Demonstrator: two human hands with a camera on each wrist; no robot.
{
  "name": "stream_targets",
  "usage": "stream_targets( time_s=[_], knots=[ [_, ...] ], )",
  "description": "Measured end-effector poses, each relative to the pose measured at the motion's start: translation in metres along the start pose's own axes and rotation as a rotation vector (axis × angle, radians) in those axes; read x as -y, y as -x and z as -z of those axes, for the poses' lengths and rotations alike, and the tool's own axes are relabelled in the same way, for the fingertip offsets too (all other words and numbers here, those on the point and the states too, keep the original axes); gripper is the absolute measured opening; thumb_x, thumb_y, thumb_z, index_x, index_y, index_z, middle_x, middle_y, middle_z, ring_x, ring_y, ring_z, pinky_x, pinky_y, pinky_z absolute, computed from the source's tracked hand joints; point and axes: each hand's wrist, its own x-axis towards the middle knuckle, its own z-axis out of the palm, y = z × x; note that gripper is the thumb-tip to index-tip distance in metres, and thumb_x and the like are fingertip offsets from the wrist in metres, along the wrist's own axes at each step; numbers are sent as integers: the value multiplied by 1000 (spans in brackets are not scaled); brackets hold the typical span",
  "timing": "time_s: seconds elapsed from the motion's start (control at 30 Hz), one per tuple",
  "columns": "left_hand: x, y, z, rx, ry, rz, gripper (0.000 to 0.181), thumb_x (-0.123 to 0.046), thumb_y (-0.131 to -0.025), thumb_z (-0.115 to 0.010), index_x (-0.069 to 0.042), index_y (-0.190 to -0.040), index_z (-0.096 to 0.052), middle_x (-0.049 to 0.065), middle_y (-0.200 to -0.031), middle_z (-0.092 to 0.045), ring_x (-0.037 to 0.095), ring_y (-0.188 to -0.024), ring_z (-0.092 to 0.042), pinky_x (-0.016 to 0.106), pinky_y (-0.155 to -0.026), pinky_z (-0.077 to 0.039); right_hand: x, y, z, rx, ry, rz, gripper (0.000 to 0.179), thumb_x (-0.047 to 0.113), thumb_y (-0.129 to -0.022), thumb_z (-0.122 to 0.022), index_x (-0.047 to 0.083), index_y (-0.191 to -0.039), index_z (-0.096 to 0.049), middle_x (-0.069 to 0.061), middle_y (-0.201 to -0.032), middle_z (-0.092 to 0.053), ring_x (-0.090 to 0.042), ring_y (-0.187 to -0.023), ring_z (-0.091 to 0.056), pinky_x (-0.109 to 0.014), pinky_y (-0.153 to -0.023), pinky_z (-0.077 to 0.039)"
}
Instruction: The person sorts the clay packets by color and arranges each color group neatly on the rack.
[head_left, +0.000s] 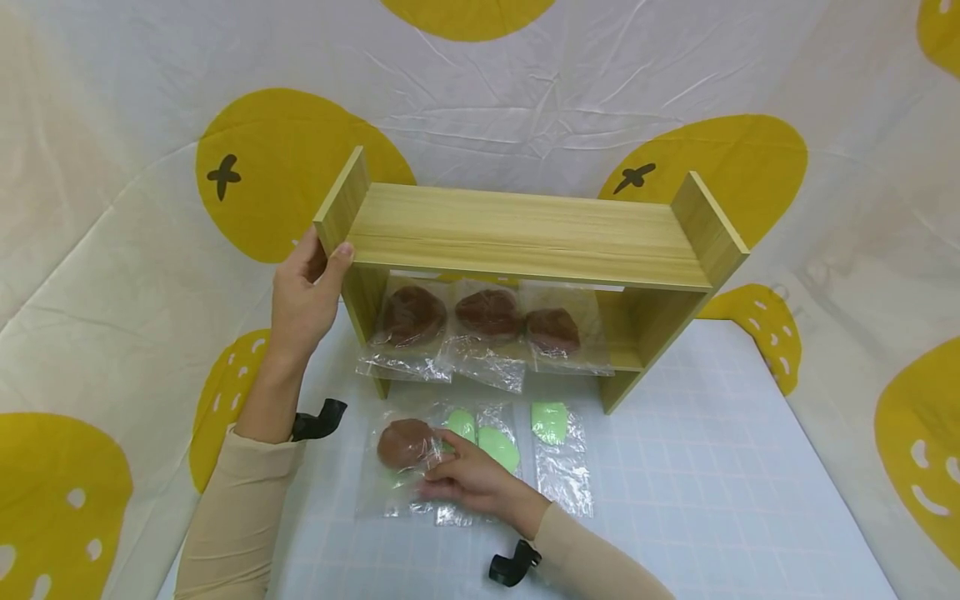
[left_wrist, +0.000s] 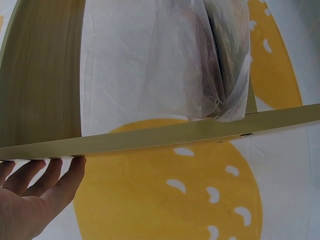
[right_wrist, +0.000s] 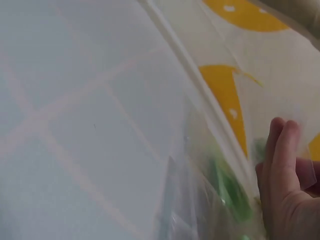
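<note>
A small wooden shelf (head_left: 525, 229) stands on the table, and my left hand (head_left: 306, 296) grips its left side panel (left_wrist: 130, 141) near the front, thumb on one face and fingers on the outer face. Low in front of the shelf, my right hand (head_left: 480, 481) pinches the right edge of a clear bag (head_left: 378, 487) with a round brown piece (head_left: 403, 444) inside. That bag overlaps flat clear bags with green pieces (head_left: 498, 450) lying on the table. In the right wrist view, the fingers of my right hand (right_wrist: 285, 180) partly hide the bag's contents.
Three clear bags with dark brown pieces (head_left: 487, 312) sit side by side on the shelf's lower board, their ends hanging over its front. Another bag with a green piece (head_left: 550, 422) lies apart at the right. White cloth with yellow shapes (head_left: 705, 183) hangs behind.
</note>
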Motion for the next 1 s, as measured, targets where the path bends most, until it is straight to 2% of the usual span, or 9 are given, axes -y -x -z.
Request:
stream_targets(
  time_s=[0.1, 0.27, 0.5, 0.8, 0.9, 1.0],
  knots=[
    [0, 0, 0, 0, 2, -1, 40, -23, -101, -62, -18, -141, -60, 8, -130, -65, 19, -112, -62, 32, -95, -50, 7, 10, 6, 1, 36, 19, 72, -19, -88, -54, 8, -153, -35, -18, -110, -67, -25, -89, -70, -43, -87, -56],
    [0, -1, 0, 3, 2, 0, 41, -24, -101, -62, -18, -142, -59, 8, -131, -64, 19, -113, -62, 32, -95, -50, 21, 31, 23, -14, 111, 41, 73, -17, -88, -56, 10, -153, -35, -17, -117, -66, -23, -86, -70, -38, -80, -58],
    [1, -1, 0, 0, -5, -1, 42, -24, -101, -62, -18, -142, -58, 8, -132, -63, 20, -116, -61, 33, -97, -49, 46, 67, 62, -36, 184, 48, 78, -13, -91, -59, 8, -156, -23, -15, -122, -64, -19, -80, -68, -35, -74, -59],
    [2, -1, 0, 1, -2, -7, 41, -23, -101, -61, -17, -141, -59, 8, -131, -64, 19, -114, -61, 33, -97, -49, 67, 106, 106, -44, 277, 91, 78, -15, -90, -57, 8, -156, -22, -18, -134, -56, -16, -78, -64, -36, -75, -59],
    [2, -1, 0, 0, 0, -10, 41, -23, -101, -61, -16, -141, -59, 9, -131, -64, 19, -113, -61, 32, -97, -49, 73, 121, 118, -26, 296, 115, 80, -14, -90, -57, 6, -156, -17, -19, -137, -53, -15, -76, -64, -36, -74, -60],
    [1, -1, 0, 0, 1, -10, 41, -23, -101, -61, -16, -141, -59, 8, -130, -64, 19, -112, -61, 32, -96, -50, 78, 136, 130, 32, 285, 169, 85, -16, -90, -55, 3, -157, -6, -16, -139, -52, -15, -80, -66, -34, -73, -59]
  ],
)
